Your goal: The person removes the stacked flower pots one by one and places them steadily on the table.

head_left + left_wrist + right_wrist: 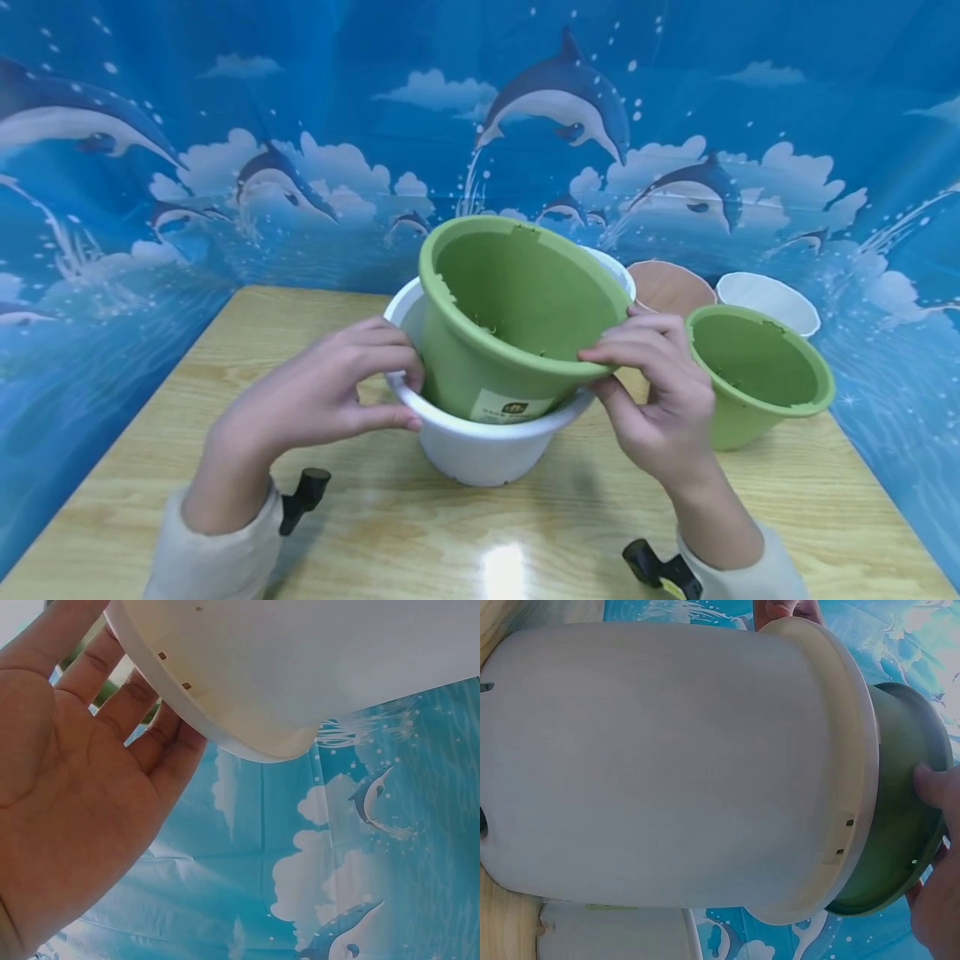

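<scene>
A green plastic flowerpot point(468, 358) sits tilted, partly inside a white flowerpot point(483, 454) on the table. Its right side is raised above the white rim, and a label shows on its front. My left hand point(322, 392) holds the white pot's rim at the left, fingers over the edge and thumb outside. In the left wrist view the fingers point(139, 705) hook over that white rim. With thumb and fingers, my right hand point(660, 383) pinches the green pot's rim at its right. In the right wrist view the green wall point(900, 802) sticks out past the white rim.
A second green pot point(742, 408) stands on the table point(360, 525) at the right. Behind it are a brown pot point(667, 283) and another white pot point(772, 300). A blue dolphin-print sheet point(360, 50) hangs around the table.
</scene>
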### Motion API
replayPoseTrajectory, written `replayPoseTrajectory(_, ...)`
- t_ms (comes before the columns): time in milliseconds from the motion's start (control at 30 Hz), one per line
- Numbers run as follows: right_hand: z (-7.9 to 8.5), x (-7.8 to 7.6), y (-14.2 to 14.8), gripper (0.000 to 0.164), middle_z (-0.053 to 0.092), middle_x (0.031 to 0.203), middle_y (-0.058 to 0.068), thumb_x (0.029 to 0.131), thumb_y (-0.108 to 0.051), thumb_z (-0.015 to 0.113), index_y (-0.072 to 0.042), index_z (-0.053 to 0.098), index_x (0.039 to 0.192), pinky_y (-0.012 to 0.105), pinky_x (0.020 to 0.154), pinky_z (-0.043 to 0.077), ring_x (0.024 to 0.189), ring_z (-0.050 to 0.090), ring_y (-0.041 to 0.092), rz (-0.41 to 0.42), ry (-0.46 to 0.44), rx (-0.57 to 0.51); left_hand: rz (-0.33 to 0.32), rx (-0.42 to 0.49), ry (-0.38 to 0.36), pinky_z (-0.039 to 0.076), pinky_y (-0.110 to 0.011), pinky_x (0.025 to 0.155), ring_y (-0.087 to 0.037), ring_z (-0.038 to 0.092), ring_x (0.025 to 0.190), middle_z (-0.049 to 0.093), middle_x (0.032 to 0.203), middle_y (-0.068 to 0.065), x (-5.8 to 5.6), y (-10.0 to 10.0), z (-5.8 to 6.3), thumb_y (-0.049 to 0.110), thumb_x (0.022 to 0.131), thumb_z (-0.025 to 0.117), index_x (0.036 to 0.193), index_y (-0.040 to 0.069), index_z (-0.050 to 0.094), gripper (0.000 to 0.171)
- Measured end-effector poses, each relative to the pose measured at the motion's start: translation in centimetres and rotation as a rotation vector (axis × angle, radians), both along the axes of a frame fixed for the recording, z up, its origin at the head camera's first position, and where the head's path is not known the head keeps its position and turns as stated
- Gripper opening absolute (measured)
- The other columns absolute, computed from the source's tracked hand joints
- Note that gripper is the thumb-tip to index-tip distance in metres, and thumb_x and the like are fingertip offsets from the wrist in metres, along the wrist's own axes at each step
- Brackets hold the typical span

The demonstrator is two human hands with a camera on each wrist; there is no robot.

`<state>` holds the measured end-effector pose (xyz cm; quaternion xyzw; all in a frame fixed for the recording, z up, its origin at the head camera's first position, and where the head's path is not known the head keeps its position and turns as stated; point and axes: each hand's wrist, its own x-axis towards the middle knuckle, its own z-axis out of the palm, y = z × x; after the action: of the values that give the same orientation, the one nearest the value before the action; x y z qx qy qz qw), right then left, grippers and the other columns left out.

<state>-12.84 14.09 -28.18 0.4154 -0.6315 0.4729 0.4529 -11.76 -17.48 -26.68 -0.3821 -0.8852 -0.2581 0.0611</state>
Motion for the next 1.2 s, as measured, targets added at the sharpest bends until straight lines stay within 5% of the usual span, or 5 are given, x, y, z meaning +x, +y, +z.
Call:
replayPoseTrajectory(267, 0.3, 0.2, -0.1, 0.014, 0.07, 0.077, 0.011, 0.084, -0.013, 0.078, -0.001, 0.073, 0.08, 0.04, 0.105, 0.042, 0.09, 0.057, 0.022, 0.035, 0.003, -0.065, 0.007, -0.008, -0.002, 0.052, -0.036, 0.09, -0.004, 0.053, 0.102, 0.06, 0.101, 0.019, 0.0, 0.0, 0.0, 0.043, 0.077, 0.082, 0.092, 0.031, 0.064, 0.027)
replayPoseTrajectory(1200, 1.6, 0.3, 0.1, 0.033, 0.069, 0.068, 0.013, 0.071, -0.013, 0.089, 0.009, 0.065, 0.067, 0.034, 0.09, 0.046, 0.082, 0.057, 0.021, 0.006, 0.115, -0.439, 0.018, -0.016, -0.008, 0.053, -0.036, 0.09, -0.004, 0.053, 0.104, 0.06, 0.102, 0.019, 0.2, 0.2, 0.0, 0.044, 0.078, 0.081, 0.094, 0.032, 0.066, 0.025)
